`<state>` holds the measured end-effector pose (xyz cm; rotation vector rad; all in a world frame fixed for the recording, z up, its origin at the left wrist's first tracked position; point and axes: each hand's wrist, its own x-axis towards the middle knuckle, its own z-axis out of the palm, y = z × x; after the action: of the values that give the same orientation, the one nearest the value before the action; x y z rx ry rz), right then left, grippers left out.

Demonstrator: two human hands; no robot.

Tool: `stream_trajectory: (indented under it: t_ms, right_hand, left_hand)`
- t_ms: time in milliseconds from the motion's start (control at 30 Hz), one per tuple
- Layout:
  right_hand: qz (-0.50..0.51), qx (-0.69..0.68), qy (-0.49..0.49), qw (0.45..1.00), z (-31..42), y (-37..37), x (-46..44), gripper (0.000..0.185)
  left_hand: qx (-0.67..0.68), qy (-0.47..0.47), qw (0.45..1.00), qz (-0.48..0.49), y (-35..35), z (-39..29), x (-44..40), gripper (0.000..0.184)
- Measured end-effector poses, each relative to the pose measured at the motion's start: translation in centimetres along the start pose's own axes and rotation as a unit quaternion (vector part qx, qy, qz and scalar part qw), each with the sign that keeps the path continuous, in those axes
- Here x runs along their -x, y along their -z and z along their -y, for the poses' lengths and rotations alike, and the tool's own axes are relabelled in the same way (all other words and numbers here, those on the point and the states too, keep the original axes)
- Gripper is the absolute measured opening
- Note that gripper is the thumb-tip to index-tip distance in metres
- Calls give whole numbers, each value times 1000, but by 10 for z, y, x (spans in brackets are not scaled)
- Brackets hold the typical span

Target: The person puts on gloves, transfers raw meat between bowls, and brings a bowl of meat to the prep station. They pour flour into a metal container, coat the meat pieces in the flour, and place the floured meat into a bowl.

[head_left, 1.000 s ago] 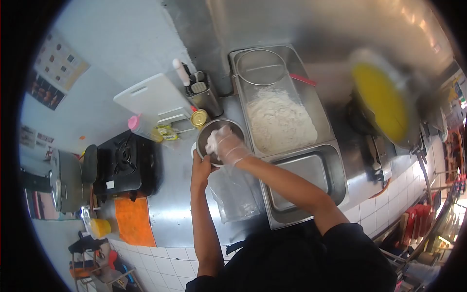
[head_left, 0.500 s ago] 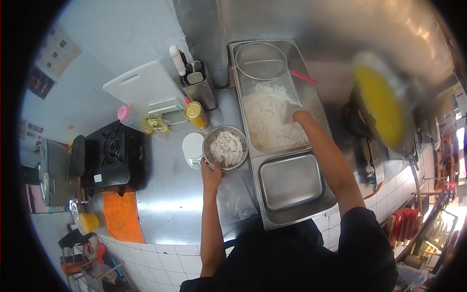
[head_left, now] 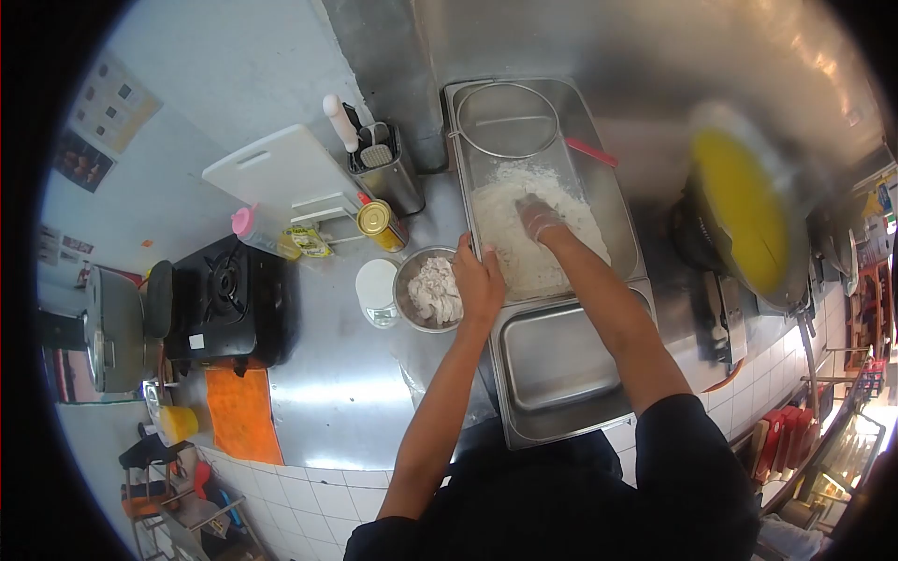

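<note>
My left hand (head_left: 480,282) grips the left rim of a long steel tray (head_left: 613,210), its fingers bent over the edge. Inside that tray lies a bed of white flour (head_left: 510,248). Deep in the flour is my right hand (head_left: 540,219), dusted white, its fingertips buried so their pose is hidden. Left of the tray, a round steel bowl (head_left: 409,313) holds white, flour-coated pieces (head_left: 435,288); my left hand partly overlaps its right side. A round strainer (head_left: 510,117) with a red handle (head_left: 591,151) rests across the tray's far end.
A second steel tray (head_left: 552,360) sits nearest my body. Left stand a white kitchen scale (head_left: 376,292), a tin can (head_left: 378,221), a utensil holder (head_left: 397,182), a white cutting board (head_left: 271,173) and a black stove (head_left: 224,299). A wok with yellow contents (head_left: 739,215) is on the right.
My left hand has left the bowl and moved right onto the tray's rim. My right hand has shifted left within the flour, deeper into the middle of it.
</note>
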<state>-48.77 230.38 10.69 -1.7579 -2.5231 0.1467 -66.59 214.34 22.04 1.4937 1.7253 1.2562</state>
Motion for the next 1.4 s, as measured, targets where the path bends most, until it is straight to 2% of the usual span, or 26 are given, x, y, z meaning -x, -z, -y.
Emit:
stream_trajectory:
  t_ms: [33, 100, 200, 300, 333, 467, 533, 633, 733, 833, 933, 1033, 1100, 1167, 1233, 1333, 1400]
  right_hand:
    - [102, 6, 0, 995, 7, 14, -1, 44]
    - [305, 14, -5, 952, 16, 57, -2, 54]
    - [365, -132, -5, 921, 60, 150, 20, 55]
    - [178, -1, 88, 980, 86, 103, 56, 44]
    - [71, -18, 171, 982, 65, 54, 51, 40]
    - [201, -101, 63, 972, 34, 72, 35, 40]
    - [289, -101, 27, 951, 20, 133, 45, 41]
    - [453, -84, 79, 884, -7, 132, 68, 41]
    - [287, 10, 127, 950, -9, 89, 112, 47]
    - [297, -50, 44, 953, -20, 64, 87, 53]
    - [233, -129, -19, 964, -8, 103, 65, 54]
    - [269, 10, 78, 960, 10, 94, 61, 50]
    - [244, 66, 115, 961, 33, 83, 66, 45]
    - [200, 54, 137, 969, 35, 70, 66, 39]
    - [139, -24, 143, 980, 26, 54, 60, 33]
    - [123, -66, 47, 989, 6, 74, 49, 26]
    - [98, -47, 67, 992, -15, 88, 44, 24]
  left_hand:
    - [-22, -9, 1000, -13, -2, 1, 5, 49]
    - [-2, 41, 999, -25, 1, 10, 3, 50]
    - [-5, 67, 997, -25, 1, 11, 3, 51]
    - [-15, 70, 997, -21, 3, 8, 5, 51]
    - [-16, 73, 997, -19, 4, 6, 5, 52]
    - [-28, 91, 995, -13, 6, 4, 7, 52]
    - [-28, 92, 995, -17, 4, 3, 6, 52]
    - [2, 110, 994, -4, 0, 12, 2, 53]
    - [-20, 96, 995, -14, 0, 12, 4, 53]
    - [-17, 94, 995, -20, 2, 9, 5, 52]
    - [-26, 72, 996, -35, 0, 11, 5, 50]
    - [8, 80, 996, -25, -2, 16, 3, 51]
    - [20, 81, 996, -17, -1, 16, 3, 51]
    - [19, 84, 996, -16, 0, 13, 2, 51]
    - [8, 92, 995, -22, 1, 11, 5, 51]
    - [23, 81, 996, -28, 2, 8, 5, 52]
    - [37, 79, 996, -31, 0, 9, 2, 52]
